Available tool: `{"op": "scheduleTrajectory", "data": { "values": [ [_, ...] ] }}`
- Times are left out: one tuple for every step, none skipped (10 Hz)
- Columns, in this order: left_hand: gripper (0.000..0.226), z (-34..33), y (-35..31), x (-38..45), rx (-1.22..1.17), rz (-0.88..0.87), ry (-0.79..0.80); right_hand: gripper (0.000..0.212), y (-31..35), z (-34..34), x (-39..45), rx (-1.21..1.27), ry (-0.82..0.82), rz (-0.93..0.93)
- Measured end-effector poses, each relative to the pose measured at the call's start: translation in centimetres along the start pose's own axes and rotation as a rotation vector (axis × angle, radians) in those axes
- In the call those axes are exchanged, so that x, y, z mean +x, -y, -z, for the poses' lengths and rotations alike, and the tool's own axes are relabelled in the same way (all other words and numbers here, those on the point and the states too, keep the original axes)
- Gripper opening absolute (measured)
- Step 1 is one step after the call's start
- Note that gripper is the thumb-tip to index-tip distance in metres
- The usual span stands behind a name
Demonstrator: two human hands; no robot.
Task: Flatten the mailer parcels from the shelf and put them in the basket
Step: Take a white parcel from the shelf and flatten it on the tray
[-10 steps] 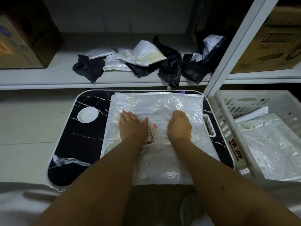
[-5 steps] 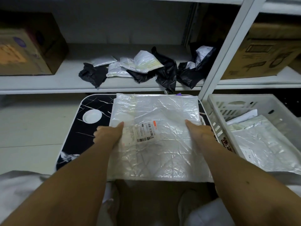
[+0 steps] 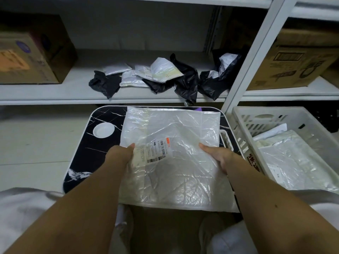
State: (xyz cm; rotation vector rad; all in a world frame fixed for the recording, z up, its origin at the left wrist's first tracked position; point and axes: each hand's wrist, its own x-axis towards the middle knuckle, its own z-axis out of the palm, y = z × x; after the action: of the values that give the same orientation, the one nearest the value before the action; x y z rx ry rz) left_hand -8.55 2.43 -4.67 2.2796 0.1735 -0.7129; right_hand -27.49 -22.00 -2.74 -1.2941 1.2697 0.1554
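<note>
A large white plastic mailer (image 3: pixel 176 143) with a barcode label is held above the black marble-patterned lap table (image 3: pixel 86 149). My left hand (image 3: pixel 121 154) pinches its left edge, thumb on top. My right hand (image 3: pixel 218 156) grips its right edge the same way. The mailer looks flat but creased, and its near edge hangs past the table toward me. At the right stands the white slatted basket (image 3: pixel 244 125), with flattened white mailers (image 3: pixel 291 162) lying inside. On the shelf (image 3: pixel 45 92) behind the table lies a heap of crumpled black and white mailers (image 3: pixel 161 76).
Cardboard boxes stand on the shelf at the far left (image 3: pixel 31 52) and far right (image 3: pixel 297 57). A white shelf upright (image 3: pixel 251 57) rises between table and basket. A round white recess (image 3: pixel 103 130) sits in the table's left part. My knees are below the table.
My hands stopped pressing on the mailer's middle, moved out to its side edges and took hold of it. The mailer has come up off the table, toward me.
</note>
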Motion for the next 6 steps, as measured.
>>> {"op": "scheduleTrajectory", "data": {
  "values": [
    [0.055, 0.4, -0.1, -1.2, 0.081, -0.014, -0.075, 0.060, 0.1, -0.5, -0.6, -0.046, -0.036, 0.029],
    [0.049, 1.0, -0.1, -2.3, 0.107, -0.005, -0.119, 0.060, 0.2, -1.3, -1.6, -0.025, -0.106, 0.060],
    [0.044, 2.0, 0.1, -3.6, 0.080, -0.015, -0.152, 0.051, 0.5, -1.9, -2.8, -0.051, -0.142, 0.174],
    [0.048, 3.5, -0.5, -5.4, 0.063, -0.063, -0.198, 0.053, 1.1, -1.6, -4.5, -0.085, -0.194, 0.258],
    [0.051, 4.9, -2.2, -7.5, 0.055, -0.107, -0.232, 0.079, 2.4, -0.8, -6.8, -0.067, -0.188, 0.273],
    [0.055, 6.0, -4.9, -9.5, 0.068, -0.156, -0.253, 0.059, 4.1, 0.9, -9.2, -0.065, -0.199, 0.376]
  ]
}}
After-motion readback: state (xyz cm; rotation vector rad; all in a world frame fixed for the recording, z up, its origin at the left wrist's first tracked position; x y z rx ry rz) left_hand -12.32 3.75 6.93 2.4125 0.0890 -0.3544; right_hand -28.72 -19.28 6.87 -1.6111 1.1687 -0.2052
